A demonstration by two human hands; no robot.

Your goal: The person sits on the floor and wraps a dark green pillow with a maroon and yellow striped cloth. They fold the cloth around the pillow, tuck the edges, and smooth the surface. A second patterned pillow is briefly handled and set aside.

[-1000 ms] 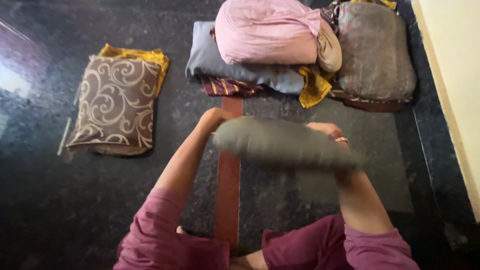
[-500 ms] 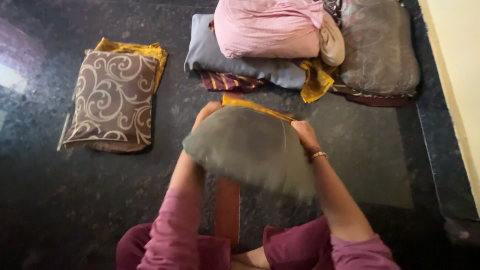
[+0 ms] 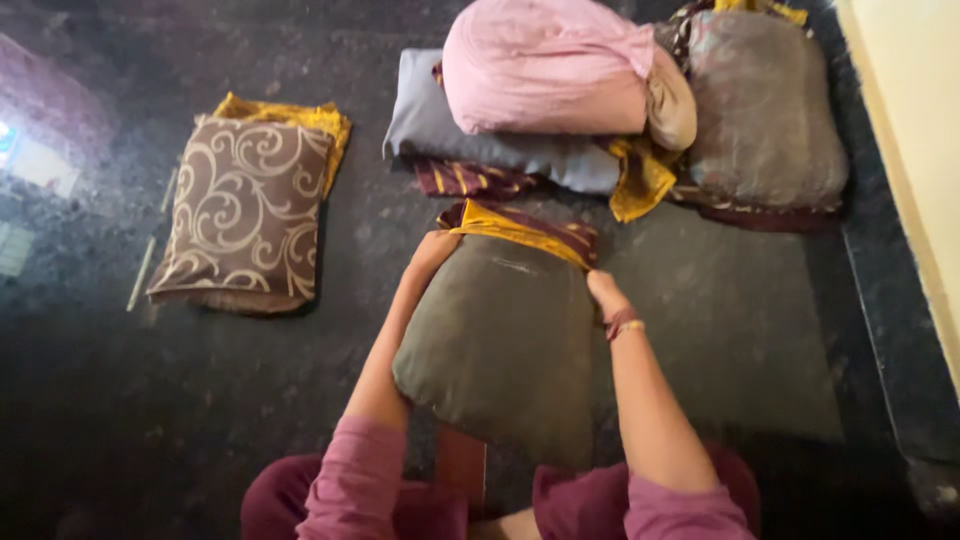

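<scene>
— Grey-brown fabric, is that what the person holds?

— Yes, it is a grey-brown pillow (image 3: 500, 345). It is in front of the person, between the two arms, over the dark stone floor (image 3: 250, 400). At its far end I see a yellow and maroon cloth (image 3: 520, 228), which looks like a cover around the pillow's top.

— And the hands?

— The left hand (image 3: 430, 255) is closed on the far left corner of the pillow. The right hand (image 3: 603, 290) grips the far right corner; a bangle (image 3: 625, 326) is on that wrist.

— What lies around?

— To the left, well apart, a brown pillow with cream swirls (image 3: 245, 215) lies on a yellow cloth (image 3: 290, 113). Farther ahead there is a pink pillow (image 3: 550, 70) on top of a grey pillow (image 3: 430, 125), and just beside them a dark patterned pillow (image 3: 765, 110) near the cream wall (image 3: 920, 120).
</scene>
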